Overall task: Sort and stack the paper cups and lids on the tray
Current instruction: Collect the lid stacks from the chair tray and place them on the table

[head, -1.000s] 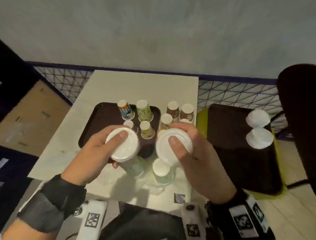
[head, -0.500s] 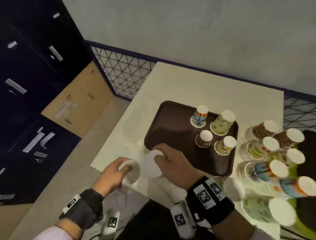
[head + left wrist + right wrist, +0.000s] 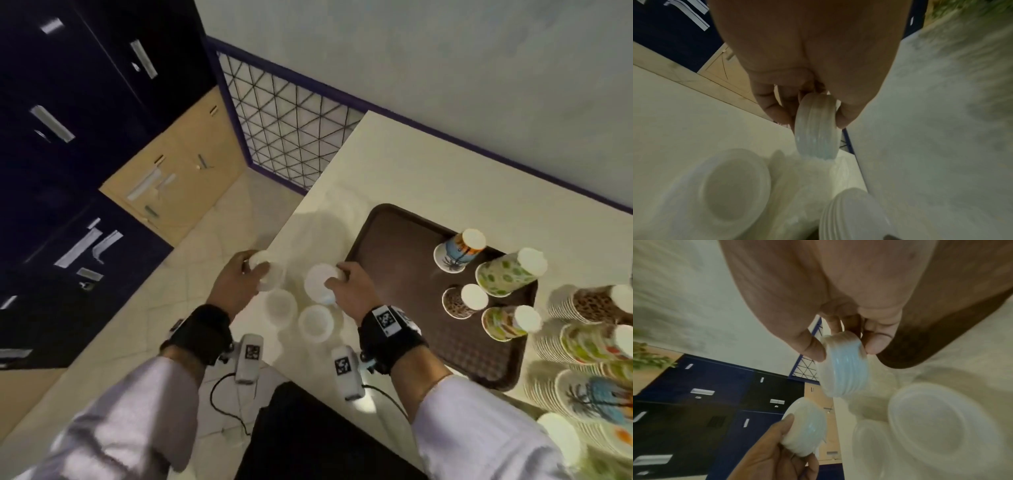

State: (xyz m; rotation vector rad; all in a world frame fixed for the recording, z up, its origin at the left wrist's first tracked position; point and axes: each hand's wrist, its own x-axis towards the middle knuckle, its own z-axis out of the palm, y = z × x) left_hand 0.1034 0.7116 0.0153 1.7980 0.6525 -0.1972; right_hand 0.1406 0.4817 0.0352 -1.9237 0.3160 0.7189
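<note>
My left hand [image 3: 255, 270] pinches a small stack of white lids [image 3: 265, 272] on edge between thumb and fingers, over the table's near left corner; the left wrist view shows that stack [image 3: 817, 125] close up. My right hand [image 3: 334, 279] grips a second stack of white lids [image 3: 317, 282], seen in the right wrist view [image 3: 844, 368] just left of the brown tray [image 3: 394, 246]. Two more lid stacks [image 3: 281, 305] [image 3: 315, 322] lie flat on the table below my hands. Several patterned paper cups [image 3: 503, 274] stand upside down on the tray.
Tall nested stacks of patterned cups [image 3: 582, 342] lie along the table's right side beyond the tray. The cream table [image 3: 428, 164] ends close to my left hand, with floor below. Dark lockers [image 3: 68, 137] and a wire mesh panel [image 3: 291, 130] stand to the left.
Both hands have carried their lid stacks from above the cups to the table's near left corner. The view has swung left and down.
</note>
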